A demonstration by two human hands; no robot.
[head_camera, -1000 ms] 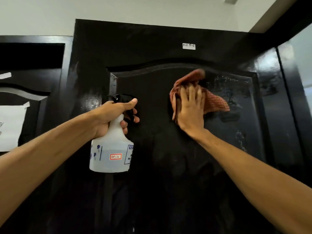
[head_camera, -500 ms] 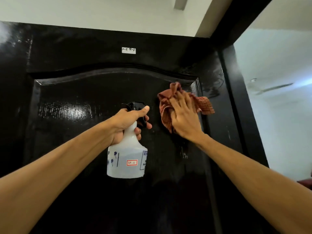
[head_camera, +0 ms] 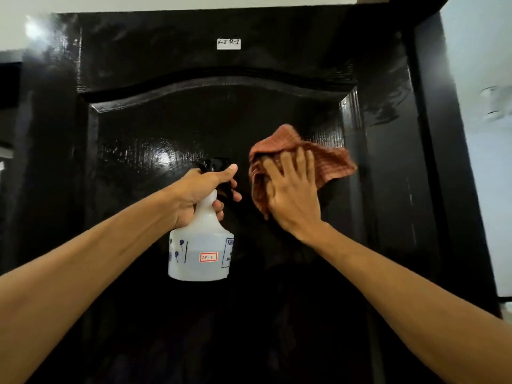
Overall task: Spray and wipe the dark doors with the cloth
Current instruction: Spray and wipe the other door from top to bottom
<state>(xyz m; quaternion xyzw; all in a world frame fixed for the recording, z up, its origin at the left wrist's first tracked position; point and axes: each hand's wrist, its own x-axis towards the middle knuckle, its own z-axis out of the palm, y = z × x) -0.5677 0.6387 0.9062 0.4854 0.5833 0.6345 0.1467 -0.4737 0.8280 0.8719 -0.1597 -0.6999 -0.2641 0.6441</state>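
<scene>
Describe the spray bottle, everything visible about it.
The spray bottle is translucent white plastic, upright, with a round body narrowing to a neck and a black trigger head. A small red-bordered label reading "SP-2" sits on its front, with blue markings at left and partly visible blue print at right. The left hand grips its neck, thumb over the head, holding it before the dark door.

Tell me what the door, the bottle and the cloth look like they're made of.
Door: probably wood under glossy black paint; grain shows in the glare. Bottle: translucent white plastic, matte. Cloth: woven fabric, reddish checks, soft folds.
</scene>
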